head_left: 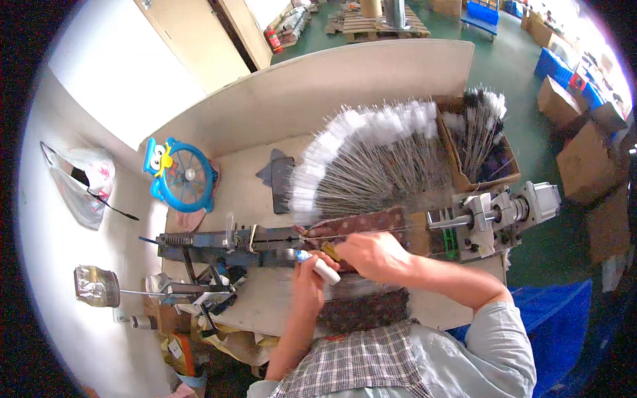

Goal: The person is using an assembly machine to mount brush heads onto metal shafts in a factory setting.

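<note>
My left hand [306, 284] is closed around a white cylinder with a blue-and-white end [325, 270]; I cannot tell its exact kind. Just to its right, my right hand [377, 256] is curled, and what its fingers hold is hidden. A small yellow piece [330, 251] shows between the two hands; which one holds it is unclear. Behind them a thin wire [371, 233] stretches from a dark metal bench fixture [265, 240] on the left toward a motor-driven spindle [488, 215] on the right. A dark red patterned cloth [355, 224] lies under the wire.
Many white-tipped wire brushes [361, 152] fan out at the back of the bench. A cardboard box [507, 169] beside them holds more, some black-tipped. A blue toy-shaped fan [189, 174] stands at the left. A lever with a weighted end [97, 286] juts out left.
</note>
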Demonstrator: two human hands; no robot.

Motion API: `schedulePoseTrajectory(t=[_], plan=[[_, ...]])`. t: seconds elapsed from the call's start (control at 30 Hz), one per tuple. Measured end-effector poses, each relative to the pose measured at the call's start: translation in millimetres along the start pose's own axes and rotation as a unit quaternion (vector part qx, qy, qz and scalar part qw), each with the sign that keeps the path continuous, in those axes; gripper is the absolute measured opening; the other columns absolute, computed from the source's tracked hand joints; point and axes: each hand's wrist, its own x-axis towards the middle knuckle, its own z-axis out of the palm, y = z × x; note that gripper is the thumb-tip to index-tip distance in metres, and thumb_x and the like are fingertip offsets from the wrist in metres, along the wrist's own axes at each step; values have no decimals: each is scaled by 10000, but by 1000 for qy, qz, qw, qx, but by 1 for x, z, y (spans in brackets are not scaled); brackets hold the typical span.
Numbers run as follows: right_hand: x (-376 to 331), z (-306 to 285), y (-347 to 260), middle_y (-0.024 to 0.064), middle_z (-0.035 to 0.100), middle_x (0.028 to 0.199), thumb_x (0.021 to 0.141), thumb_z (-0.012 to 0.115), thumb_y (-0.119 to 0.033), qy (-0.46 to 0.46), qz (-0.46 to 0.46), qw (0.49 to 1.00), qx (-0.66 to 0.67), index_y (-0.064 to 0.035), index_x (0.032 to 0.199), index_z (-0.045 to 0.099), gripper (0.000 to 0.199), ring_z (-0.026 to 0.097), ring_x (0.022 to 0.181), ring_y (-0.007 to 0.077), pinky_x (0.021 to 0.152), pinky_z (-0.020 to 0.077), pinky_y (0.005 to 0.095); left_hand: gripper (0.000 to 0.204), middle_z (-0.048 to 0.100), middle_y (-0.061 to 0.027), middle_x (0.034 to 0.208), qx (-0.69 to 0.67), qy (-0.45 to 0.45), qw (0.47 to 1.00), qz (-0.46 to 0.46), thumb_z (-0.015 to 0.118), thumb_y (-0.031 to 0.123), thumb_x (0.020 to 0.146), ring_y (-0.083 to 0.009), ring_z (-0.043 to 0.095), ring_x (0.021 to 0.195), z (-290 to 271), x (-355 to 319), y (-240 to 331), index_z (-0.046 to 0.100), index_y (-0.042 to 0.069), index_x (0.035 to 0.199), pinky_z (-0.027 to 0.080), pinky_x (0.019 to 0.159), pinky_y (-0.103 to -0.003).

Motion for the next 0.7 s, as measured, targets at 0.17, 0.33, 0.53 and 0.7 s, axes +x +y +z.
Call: schedulePoseTrajectory(t=[0.17,0.33,0.53,0.7], plan=[[0,40,18,123,571,812,770,543,-114,-77,107,991,-16,-69,847,563,91,612,741,309,594,504,403,191,555,-79,670,242,59,968,41,623,-8,712,-169,573,544,9,4,-1,453,27,792,462,458,-285],[5,73,23,119,562,851,747,560,-106,-160,112,980,-44,-48,929,543,192,606,768,293,600,514,393,199,599,-86,716,362,36,931,24,666,101,733,-143,590,624,-17,6,12,499,12,795,486,547,-294],[-10,50,23,110,536,841,778,602,-148,-69,7,997,-19,-58,802,586,94,573,786,292,659,496,406,323,616,-57,775,60,176,982,9,670,363,794,-140,608,714,-104,-11,17,571,63,855,492,631,-312],[-5,40,12,114,528,871,779,620,-148,-133,40,990,3,-46,843,587,125,574,823,295,685,497,397,297,585,-1,778,-140,276,950,-35,651,393,801,-139,564,687,-183,-28,31,591,110,868,473,614,-276]])
